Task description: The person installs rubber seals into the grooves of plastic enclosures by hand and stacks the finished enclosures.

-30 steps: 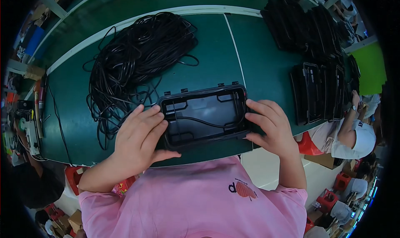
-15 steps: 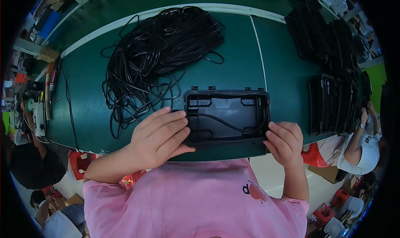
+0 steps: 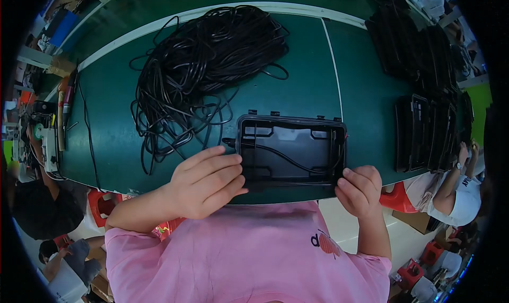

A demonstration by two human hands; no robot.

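Note:
A black rectangular case [image 3: 291,141] lies open side up near the front edge of the green table, its hinge tabs along the far side. A black cable [image 3: 283,156] runs inside it, and a short end pokes out past its left wall. My left hand [image 3: 207,181] grips the case's lower left corner, the thumb mostly hidden. At the lower right corner, my right hand [image 3: 360,190] holds the case between bent fingers and thumb. Beyond the case, to the left, a large tangle of black cable [image 3: 201,64] spreads over the table [image 3: 313,85].
Stacked black cases [image 3: 419,133] stand on the table's right side, with more behind them. At the left are a hammer-like tool [image 3: 61,120], a thin cable and a white machine [image 3: 50,150]. Co-workers sit on both sides, near red stools [image 3: 397,197].
The view has shifted, so table items appear further right. The case has turned slightly clockwise, and both hands have slid toward its near corners. The cable end at its left is now visible.

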